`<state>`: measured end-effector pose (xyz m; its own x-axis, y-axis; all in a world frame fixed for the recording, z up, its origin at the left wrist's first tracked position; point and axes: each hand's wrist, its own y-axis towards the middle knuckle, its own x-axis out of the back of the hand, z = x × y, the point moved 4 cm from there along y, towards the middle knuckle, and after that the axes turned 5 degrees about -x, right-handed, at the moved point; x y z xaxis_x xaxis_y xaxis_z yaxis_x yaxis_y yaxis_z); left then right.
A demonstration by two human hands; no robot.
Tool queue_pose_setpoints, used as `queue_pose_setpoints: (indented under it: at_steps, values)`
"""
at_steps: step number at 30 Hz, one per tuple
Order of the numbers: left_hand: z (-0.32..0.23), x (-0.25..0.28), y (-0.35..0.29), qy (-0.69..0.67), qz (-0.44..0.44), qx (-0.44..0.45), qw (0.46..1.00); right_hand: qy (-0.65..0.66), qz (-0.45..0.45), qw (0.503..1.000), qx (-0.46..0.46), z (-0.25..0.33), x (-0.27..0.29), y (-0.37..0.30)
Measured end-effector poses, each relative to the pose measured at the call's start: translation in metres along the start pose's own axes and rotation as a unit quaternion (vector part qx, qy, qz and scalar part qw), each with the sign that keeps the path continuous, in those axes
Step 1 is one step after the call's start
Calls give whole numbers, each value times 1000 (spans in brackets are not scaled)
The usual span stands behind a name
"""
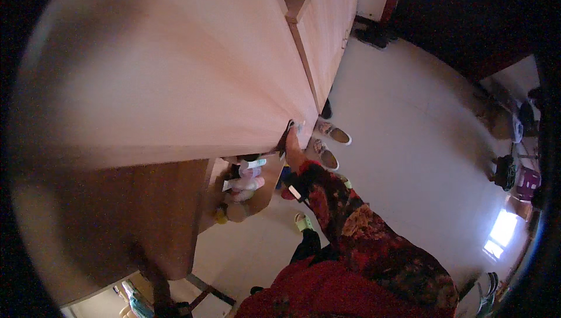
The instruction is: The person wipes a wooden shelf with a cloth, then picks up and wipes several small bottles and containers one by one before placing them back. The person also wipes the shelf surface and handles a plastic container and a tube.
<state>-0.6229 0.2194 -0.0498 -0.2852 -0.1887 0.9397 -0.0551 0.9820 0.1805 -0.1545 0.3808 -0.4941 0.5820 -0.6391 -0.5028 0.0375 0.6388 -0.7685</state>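
Observation:
My right hand [294, 144], at the end of a red floral sleeve, is closed at the corner of a large pale wooden cabinet door [175, 66]. A small pale handle [300, 125] shows at its fingertips, with a dark narrow shape beside them that I cannot make out. The wrist wears a dark band with a light rectangular face [295, 193]. Below the door, an open shelf holds several tubes and bottles [248, 180]. At the lower left, a dark blurred limb that looks like my left hand [153, 274] lies against a brown wooden panel [111, 218]; shadow hides its fingers.
More cabinet doors [327, 31] run along the far side. Patterned slip-on shoes [328, 154] stand on the pale floor [403, 131] beside the cabinet. My foot in a light green clog [302, 222] is below. A purple box [527, 183] and other items line the right.

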Motion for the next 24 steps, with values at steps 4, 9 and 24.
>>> queue_pose_setpoints:
  at_steps: [4, 9, 24]
  values:
    - [-1, -5, -8, -27, -25, -35, 999, 13, 22, 1000, 14, -5, -24, -46]
    - [-30, -15, -4, -97, -97, -144, 980, 57, 166, 979, 100, 42, -66, -112]
    - [-143, -29, -33, 48, -152, -293, 943, -37, 167, 906, 387, 229, -167, -390]
